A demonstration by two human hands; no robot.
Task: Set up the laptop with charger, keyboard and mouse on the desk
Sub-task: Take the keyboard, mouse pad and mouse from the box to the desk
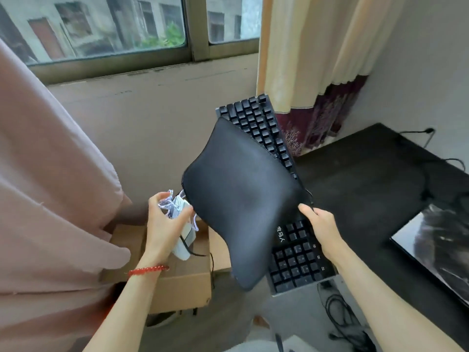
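Window (101, 26) across the upper left of the frame, cream curtain (317, 47) upper right, plain wall between. A black desk (368, 179) fills the right side; the laptop (436, 250) lies at the right edge of the frame on it, with thin cables trailing across the desk's far end. An open cardboard box (177, 283) sits low, left of centre.

Our right hand (322, 224) grips the keyboard (258, 123) together with a black mouse pad (241, 194), thumb on top; the pad drapes over the keyboard's middle and hides it. The keyboard's long axis runs from upper centre down toward lower centre, steeply tilted, its near end low beside the desk's left edge.

Our left hand (162, 224) is closed round a white mouse (184, 237) and its bunched cord, above the box. Whether a charger is in that bundle we cannot tell.

The desk lies to the right of both hands, the right hand nearer. We judge the keyboard must swing rightward and flatten, its long axis turned to lie in front of the laptop. The loose pad may slide off in the turn.
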